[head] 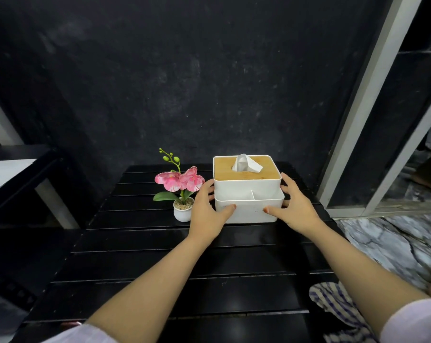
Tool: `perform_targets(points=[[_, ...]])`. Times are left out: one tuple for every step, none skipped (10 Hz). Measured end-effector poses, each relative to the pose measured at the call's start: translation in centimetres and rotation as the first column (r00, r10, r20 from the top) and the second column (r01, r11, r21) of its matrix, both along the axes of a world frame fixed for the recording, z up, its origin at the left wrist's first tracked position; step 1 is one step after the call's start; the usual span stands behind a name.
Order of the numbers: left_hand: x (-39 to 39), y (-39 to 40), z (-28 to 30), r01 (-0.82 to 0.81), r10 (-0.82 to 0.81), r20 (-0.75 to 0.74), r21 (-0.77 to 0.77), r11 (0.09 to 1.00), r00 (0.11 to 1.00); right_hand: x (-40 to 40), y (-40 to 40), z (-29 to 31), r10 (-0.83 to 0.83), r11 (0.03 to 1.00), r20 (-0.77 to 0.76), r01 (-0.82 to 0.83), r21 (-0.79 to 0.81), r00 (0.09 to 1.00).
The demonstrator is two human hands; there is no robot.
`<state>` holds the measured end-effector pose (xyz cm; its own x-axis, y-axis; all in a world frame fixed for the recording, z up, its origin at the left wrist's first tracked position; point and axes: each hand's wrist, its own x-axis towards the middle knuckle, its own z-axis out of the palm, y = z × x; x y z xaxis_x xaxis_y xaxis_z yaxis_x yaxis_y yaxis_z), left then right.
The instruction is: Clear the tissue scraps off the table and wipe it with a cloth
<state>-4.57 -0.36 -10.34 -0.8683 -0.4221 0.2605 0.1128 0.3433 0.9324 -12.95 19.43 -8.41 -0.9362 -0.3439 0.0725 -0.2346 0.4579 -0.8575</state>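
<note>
The table (160,256) is black and shiny, made of long flat slats that run from side to side. On its far part sits a white box (246,209), smooth and square with round corners. It has a flat wood lid (224,169), and a white tissue (245,164) sticks up from the slot, folded to a point. The front of the box has a low open tray with a wall down the middle. The left hand (204,214) and right hand (296,206) press on the two sides of the box, fingers spread, thumbs on the front. Just left of it stands a small round white pot (182,212) with a pink flower (178,180). A striped cloth (338,308) lies at the near right edge.
</note>
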Motion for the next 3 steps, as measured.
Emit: perform_targets(points=[[1.1,0.1,0.1,-0.009,0.011,0.059,-0.031,0.999,0.998,0.8,0.4,0.2,-0.006,1.0,0.026,0.005,0.015,1.0],[3.8,-0.5,0.0,-0.009,0.018,0.108,-0.089,0.996,0.994,2.2,1.9,0.2,-0.044,0.999,0.034,0.043,0.028,0.998],[8.5,-1.3,0.2,0.013,0.02,0.149,-0.219,0.976,0.989,4.7,4.0,0.1,-0.093,0.996,0.05,0.093,0.01,0.994]])
